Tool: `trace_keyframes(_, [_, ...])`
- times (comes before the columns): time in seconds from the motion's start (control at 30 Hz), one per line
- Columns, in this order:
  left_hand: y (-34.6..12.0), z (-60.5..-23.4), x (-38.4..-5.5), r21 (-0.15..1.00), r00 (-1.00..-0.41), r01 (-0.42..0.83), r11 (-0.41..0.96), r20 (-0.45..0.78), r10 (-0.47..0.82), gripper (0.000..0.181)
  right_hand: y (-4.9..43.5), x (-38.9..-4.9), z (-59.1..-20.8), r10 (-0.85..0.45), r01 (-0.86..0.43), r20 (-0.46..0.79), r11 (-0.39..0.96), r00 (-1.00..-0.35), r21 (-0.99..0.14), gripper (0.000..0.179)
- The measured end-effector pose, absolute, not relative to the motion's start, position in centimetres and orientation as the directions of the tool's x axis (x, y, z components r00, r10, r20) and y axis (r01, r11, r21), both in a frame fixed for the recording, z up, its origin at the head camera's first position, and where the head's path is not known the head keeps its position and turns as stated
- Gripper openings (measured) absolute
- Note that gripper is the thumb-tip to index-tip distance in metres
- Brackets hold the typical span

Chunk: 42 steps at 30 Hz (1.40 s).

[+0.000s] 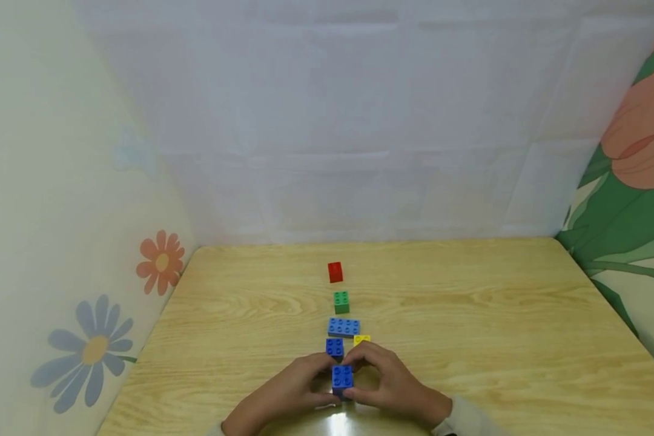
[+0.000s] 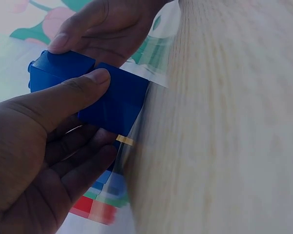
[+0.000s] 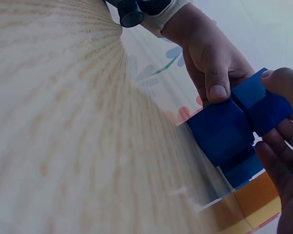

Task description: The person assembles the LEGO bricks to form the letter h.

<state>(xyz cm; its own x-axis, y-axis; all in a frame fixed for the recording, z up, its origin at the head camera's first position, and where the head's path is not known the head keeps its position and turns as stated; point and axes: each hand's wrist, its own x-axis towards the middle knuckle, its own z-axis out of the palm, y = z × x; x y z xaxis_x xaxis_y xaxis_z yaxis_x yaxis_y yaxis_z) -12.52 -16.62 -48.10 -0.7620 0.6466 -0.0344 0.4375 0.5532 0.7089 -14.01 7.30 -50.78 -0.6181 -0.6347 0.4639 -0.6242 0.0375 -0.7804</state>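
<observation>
Two dark blue toy bricks, one over the other, are between the hands at the front of the table. My left hand [image 1: 300, 387] pinches the lower brick [image 2: 117, 100] near its top edge, close at the table surface. With thumb and fingers my right hand [image 1: 389, 384] grips the upper brick [image 1: 342, 376], whose studs face up. A thin gap shows between the two, and the upper one sits slightly askew in the right wrist view. Just beyond the hands lie another dark blue brick [image 1: 335, 347] and a yellow brick [image 1: 362, 340], partly hidden by the right hand.
Farther back, roughly in a line, are a lighter blue long brick [image 1: 344, 327], a green brick [image 1: 341, 301] and a red brick [image 1: 335, 272]. The wooden table [image 1: 469, 303] meets a white cloth backdrop [image 1: 360, 121] behind, with flower-patterned panels at both sides.
</observation>
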Motion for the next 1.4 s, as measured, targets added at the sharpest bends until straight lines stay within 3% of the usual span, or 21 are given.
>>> trace_keyframes(0.9, [-16.45, -48.12, -12.50, 0.713, -0.767, 0.423, 0.558, -0.046, 0.640, 0.038, 7.26, -14.15, -51.17, -0.631, -0.716, 0.550, 0.012, -0.547, -0.698, 0.035])
trace_keyframes(1.4, [-16.46, -48.06, -12.39, 0.712, -0.770, 0.429, 0.556, -0.033, 0.637, 0.038, 7.19, -13.96, -50.38, -0.638, -0.717, 0.525, 0.062, -0.563, -0.695, 0.034])
